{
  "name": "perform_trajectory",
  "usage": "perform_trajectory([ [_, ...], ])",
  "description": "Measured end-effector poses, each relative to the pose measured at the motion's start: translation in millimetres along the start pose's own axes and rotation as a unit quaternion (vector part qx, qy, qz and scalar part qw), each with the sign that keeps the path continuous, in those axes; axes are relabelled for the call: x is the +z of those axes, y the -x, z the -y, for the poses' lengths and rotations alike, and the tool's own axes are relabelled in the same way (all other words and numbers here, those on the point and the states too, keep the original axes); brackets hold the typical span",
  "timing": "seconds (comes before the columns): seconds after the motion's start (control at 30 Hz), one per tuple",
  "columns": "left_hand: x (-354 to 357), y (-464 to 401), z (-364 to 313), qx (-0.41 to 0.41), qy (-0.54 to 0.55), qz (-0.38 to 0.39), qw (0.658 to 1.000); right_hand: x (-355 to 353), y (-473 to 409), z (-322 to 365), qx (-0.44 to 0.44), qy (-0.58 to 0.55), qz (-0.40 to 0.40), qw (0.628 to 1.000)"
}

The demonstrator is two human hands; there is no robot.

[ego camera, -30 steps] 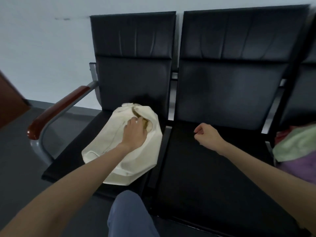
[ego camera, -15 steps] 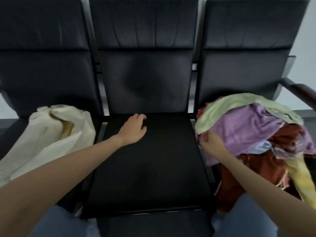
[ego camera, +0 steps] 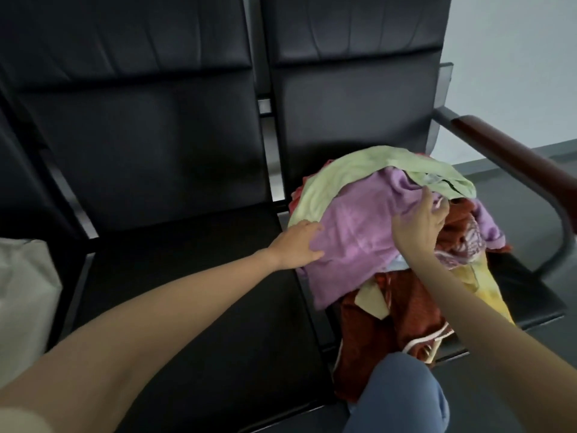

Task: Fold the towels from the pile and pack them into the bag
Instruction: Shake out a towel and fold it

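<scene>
Cream bag (ego camera: 25, 295) at left edge, both hands on towel pile (ego camera: 390, 245)

Seating: row of black padded seats (ego camera: 175, 310) joined side by side — backrests upright, creased horizontally
Middle seat: dark cushion, glossy backrest (ego camera: 146, 142)
Right seat: backrest (ego camera: 356, 98) visible above the cushion
Armrest: reddish-brown wooden top (ego camera: 512, 154) on a grey metal frame (ego camera: 559, 245), at the right end of the row
Wall: pale, plain (ego camera: 515, 64), behind the row at upper right
Floor: grey (ego camera: 527, 214), beyond the armrest
Clothing: blue trouser knee (ego camera: 402, 395) at the lower edge
</scene>
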State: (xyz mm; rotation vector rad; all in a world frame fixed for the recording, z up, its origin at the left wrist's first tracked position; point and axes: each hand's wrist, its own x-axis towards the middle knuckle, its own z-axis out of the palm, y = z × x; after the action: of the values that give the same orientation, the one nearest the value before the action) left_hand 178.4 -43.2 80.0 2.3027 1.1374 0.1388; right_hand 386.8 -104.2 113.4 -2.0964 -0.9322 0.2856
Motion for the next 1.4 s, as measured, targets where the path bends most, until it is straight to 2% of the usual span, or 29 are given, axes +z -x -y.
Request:
perform_trajectory([
  [0.1,17,-32,-19,0.024,0.004,-0.028,0.999,-3,-22,-8,0.007,0.037,-0.023,0.999],
  [0.2,13,-71,-25,0.022,0.009,-0.113,0.993,-4,-37,-22,-0.02,0.135,-0.028,0.99],
  [0.3,2,-111,-27,-0.004,-0.002,-0.191,0.982,3,-43,-33,-0.046,0.186,-0.018,0.981],
  [0.43,2,-147,-28,-0.049,-0.007,-0.207,0.977,15,-40,-39,-0.066,0.212,-0.035,0.974],
  [0.5,2,-152,-29,-0.07,0.021,-0.249,0.966,19,-39,-39,-0.061,0.215,-0.043,0.974],
  [0.57,-5,-149,-37,-0.066,0.083,-0.334,0.937,19,-41,-36,-0.051,0.201,-0.06,0.976],
  [0.67,-26,-132,-54,0.005,0.166,-0.423,0.891,13,-47,-23,-0.079,0.141,-0.087,0.983],
  [0.8,-56,-92,-68,0.081,0.205,-0.419,0.881,7,-60,3,-0.133,0.104,-0.055,0.984],
  [0.97,-92,-32,-63,0.104,0.217,-0.449,0.861,6,-74,36,-0.101,0.153,0.019,0.983],
  [1.07,-117,2,-51,0.095,0.201,-0.487,0.845,3,-67,58,-0.1,0.19,0.027,0.976],
  [1.17,-142,34,-31,0.062,0.19,-0.527,0.826,4,-54,76,-0.147,0.198,-0.011,0.969],
  [1.3,-170,77,2,-0.046,0.227,-0.57,0.789,7,-25,94,-0.226,0.149,-0.027,0.962],
  [1.4,-178,116,23,-0.11,0.256,-0.551,0.786,11,10,109,-0.265,0.104,-0.013,0.959],
])
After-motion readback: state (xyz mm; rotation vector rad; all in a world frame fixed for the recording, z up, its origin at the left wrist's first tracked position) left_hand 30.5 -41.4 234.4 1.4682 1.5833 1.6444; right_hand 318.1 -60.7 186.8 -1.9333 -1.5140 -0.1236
